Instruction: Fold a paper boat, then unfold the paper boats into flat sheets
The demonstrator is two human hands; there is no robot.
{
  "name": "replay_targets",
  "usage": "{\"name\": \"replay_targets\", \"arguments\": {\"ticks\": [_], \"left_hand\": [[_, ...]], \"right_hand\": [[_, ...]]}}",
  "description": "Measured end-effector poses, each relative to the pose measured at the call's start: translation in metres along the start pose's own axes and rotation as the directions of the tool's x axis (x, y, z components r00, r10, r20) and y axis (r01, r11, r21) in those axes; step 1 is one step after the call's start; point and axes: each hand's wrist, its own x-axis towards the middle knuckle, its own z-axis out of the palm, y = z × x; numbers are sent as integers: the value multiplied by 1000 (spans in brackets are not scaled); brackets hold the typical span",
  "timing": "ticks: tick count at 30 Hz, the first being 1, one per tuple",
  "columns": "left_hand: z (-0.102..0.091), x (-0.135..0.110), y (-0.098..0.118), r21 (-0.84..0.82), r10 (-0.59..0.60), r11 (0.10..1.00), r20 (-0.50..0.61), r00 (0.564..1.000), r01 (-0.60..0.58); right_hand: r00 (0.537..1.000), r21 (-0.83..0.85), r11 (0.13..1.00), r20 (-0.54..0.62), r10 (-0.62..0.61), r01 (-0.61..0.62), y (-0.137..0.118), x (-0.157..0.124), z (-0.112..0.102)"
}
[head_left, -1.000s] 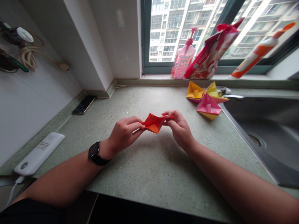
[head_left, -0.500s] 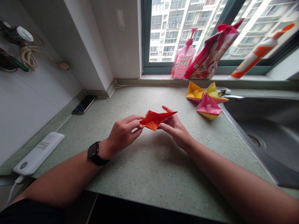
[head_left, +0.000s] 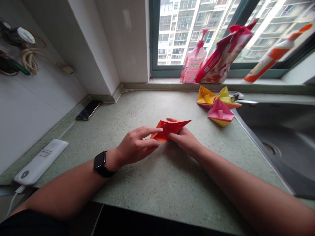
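An orange-red origami boat (head_left: 169, 126) of folded paper is held just above the counter, its pointed end toward the right. My right hand (head_left: 185, 139) grips it from the right, thumb pressed inside the fold and the fingers behind the far side, mostly hidden. My left hand (head_left: 135, 144), with a black watch (head_left: 100, 161) on the wrist, is at the boat's left end. Its index finger lies over the inside of the paper and the thumb is at the near lower edge.
Several folded paper boats (head_left: 220, 113) in yellow and pink stand by the steel sink (head_left: 283, 137) at right. A phone (head_left: 88, 109) and a white power bank (head_left: 41, 161) lie at left. A pump bottle (head_left: 193, 64), a red bag (head_left: 223, 55) and an orange-white bottle (head_left: 273, 59) line the windowsill.
The orange-red boat has come slightly nearer and to the right. My right thumb has moved into its fold, and my left fingers have shifted from its left tip onto its body.
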Motion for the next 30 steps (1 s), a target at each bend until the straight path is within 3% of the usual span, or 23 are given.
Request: {"name": "replay_targets", "arguments": {"ticks": [5,10,18,23,30], "left_hand": [[0,0,2,-126,-141,982,-22,990,137],[5,-4,-1,-181,-292,938,43,955,295],[8,-10,-5,-173,-298,931,148,943,321],[8,-10,-5,-151,-315,920,259,913,360],[9,-10,-6,-161,-287,930,249,925,332]], "right_hand": [[986,-55,991,118,-118,126,2,2,0],[976,-73,978,113,-186,195,7,3,-1],[969,-131,963,117,-219,234,15,5,-3],[957,-229,930,114,-269,288,11,0,1],[956,-330,899,150,-250,287,4,-5,4]]}}
